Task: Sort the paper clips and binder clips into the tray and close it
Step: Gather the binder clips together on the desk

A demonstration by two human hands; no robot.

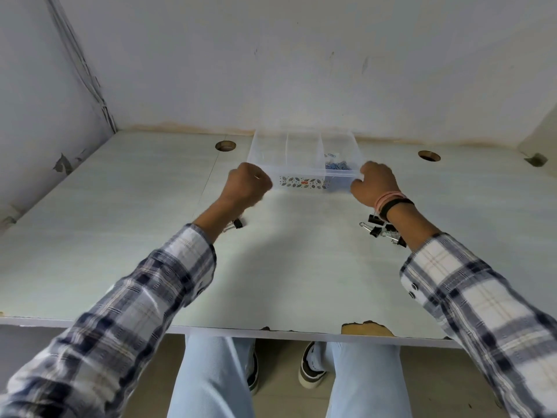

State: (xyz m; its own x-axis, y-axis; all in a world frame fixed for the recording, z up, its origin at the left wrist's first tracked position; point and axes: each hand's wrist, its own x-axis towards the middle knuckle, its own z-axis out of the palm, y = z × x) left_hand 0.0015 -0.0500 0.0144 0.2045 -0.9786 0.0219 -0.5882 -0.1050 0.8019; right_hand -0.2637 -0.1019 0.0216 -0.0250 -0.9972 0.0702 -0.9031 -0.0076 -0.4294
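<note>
A clear plastic tray (301, 176) with three compartments stands near the back of the table, a leaf-patterned label on its front wall. Blue paper clips (337, 165) lie in its right compartment; the other two look bare. My left hand (247, 184) is closed against the tray's front left corner. My right hand (375, 184) grips the front right corner. Several black binder clips (380, 229) lie on the table just under my right wrist. One more binder clip (237, 223) shows beneath my left forearm.
The pale table (289, 267) has two round cable holes, one (225, 145) at the back left and one (429, 155) at the back right. White walls close in behind and to the left. The front edge is chipped (366, 328).
</note>
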